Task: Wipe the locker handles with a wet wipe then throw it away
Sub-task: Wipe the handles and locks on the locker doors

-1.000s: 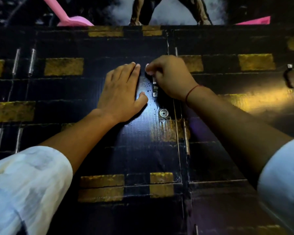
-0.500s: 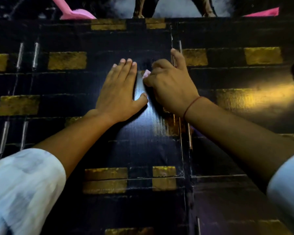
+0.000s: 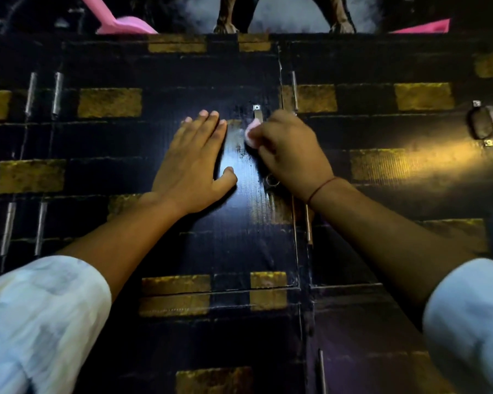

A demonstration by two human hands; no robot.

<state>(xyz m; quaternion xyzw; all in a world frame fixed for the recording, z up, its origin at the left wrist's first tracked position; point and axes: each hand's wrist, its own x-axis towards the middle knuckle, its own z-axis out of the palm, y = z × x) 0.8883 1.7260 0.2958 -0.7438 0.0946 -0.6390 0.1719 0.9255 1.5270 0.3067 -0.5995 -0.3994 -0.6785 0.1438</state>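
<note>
Fingers of the right hand [image 3: 291, 155] curl round a small pale wet wipe [image 3: 250, 135], pressing it against the lower part of a metal handle [image 3: 257, 115] on the dark locker door [image 3: 239, 237]. Only the top of the handle shows above the knuckles. Flat beside it, the left hand [image 3: 194, 160] rests on the same door, fingers straight and close together, thumb spread toward the right hand. A round keyhole [image 3: 271, 182] sits just under the right wrist.
</note>
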